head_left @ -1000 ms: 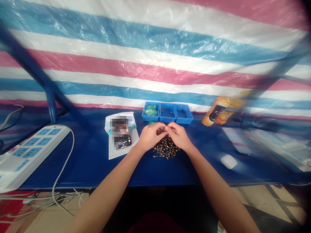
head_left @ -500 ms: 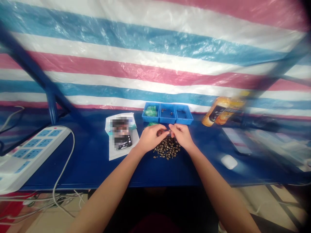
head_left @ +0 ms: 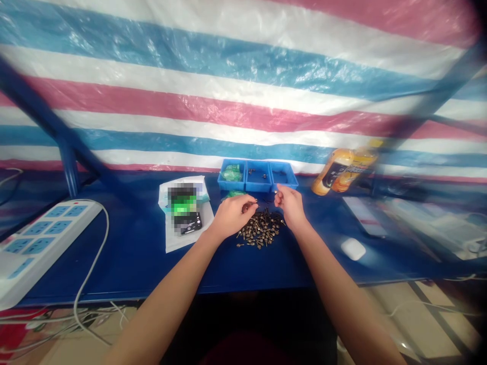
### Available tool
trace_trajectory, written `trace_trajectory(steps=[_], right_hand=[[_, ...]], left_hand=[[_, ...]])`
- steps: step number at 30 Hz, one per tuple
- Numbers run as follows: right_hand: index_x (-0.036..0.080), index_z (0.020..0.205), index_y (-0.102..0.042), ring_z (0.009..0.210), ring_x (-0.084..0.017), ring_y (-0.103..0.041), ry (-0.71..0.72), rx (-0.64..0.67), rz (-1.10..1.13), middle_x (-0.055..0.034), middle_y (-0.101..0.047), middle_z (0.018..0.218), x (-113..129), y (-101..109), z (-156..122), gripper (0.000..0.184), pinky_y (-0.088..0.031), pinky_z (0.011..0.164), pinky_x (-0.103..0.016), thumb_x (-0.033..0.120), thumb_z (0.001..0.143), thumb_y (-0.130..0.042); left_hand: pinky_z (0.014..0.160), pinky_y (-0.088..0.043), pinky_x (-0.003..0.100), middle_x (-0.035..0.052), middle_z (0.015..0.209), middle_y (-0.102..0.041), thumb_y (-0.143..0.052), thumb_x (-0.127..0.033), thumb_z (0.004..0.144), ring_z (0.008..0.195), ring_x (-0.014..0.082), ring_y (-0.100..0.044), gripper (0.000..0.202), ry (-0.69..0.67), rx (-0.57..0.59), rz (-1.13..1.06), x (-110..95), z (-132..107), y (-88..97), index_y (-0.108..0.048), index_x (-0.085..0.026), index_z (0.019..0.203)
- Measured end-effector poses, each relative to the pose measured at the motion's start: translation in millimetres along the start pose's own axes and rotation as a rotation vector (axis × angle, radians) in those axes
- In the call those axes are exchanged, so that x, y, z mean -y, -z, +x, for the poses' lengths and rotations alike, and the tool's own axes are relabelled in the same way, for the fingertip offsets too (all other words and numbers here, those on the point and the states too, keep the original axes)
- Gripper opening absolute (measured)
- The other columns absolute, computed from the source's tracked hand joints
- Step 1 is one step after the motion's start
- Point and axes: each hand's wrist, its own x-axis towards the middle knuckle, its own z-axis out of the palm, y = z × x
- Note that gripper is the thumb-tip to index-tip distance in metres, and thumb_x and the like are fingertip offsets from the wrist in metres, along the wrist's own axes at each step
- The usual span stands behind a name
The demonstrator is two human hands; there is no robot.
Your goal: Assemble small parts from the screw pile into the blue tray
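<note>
A heap of small brass-coloured metal parts (head_left: 261, 229) lies on the blue table (head_left: 144, 253) in front of me. My left hand (head_left: 230, 215) rests at the heap's left edge with its fingers pinched on one small part. My right hand (head_left: 288, 205) is raised just right of the heap, near the right blue tray, fingers pinched on another tiny piece. Three small blue trays (head_left: 257, 176) stand in a row behind the heap; the left one holds green pieces, the middle one a few dark parts.
A phone (head_left: 186, 212) lies on white paper left of the heap. A white power strip (head_left: 34, 241) with its cable lies at far left. An orange bottle (head_left: 340, 171) lies on its side at the back right, a white earbud case (head_left: 352, 249) nearer. A striped tarp hangs behind.
My hands were joined over the heap; now they have parted. The right hand has lifted toward the right tray with a small piece, and the left stays at the heap.
</note>
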Motion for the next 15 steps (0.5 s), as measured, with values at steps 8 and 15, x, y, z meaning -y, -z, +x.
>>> trace_trajectory(steps=[8, 15], right_hand=[[0.021, 0.056, -0.05, 0.045, -0.01, -0.045, -0.025, 0.009, 0.017, 0.0027, -0.051, 0.051, 0.8, -2.8, -1.8, 0.038, -0.038, 0.046, -0.025, 0.044, 0.075, -0.073], [0.02, 0.056, -0.05, 0.045, -0.008, -0.045, -0.008, 0.02, 0.004, 0.0036, -0.051, 0.05, 0.2, -3.4, -2.4, 0.037, -0.039, 0.046, -0.023, 0.043, 0.076, -0.072]], left_hand=[[0.069, -0.047, 0.027, 0.0002, 0.088, -0.073, -0.054, -0.034, 0.095, 0.073, 0.0158, -0.064, 0.019, -0.003, 0.015, 0.01, 1.3, 0.0, -1.5, -0.069, -0.024, 0.096], [0.072, -0.047, 0.028, 0.0, 0.092, -0.074, -0.053, -0.034, 0.095, 0.076, 0.0164, -0.065, 0.019, 0.018, 0.02, 0.013, -3.3, 0.0, 1.7, -0.069, -0.024, 0.098]])
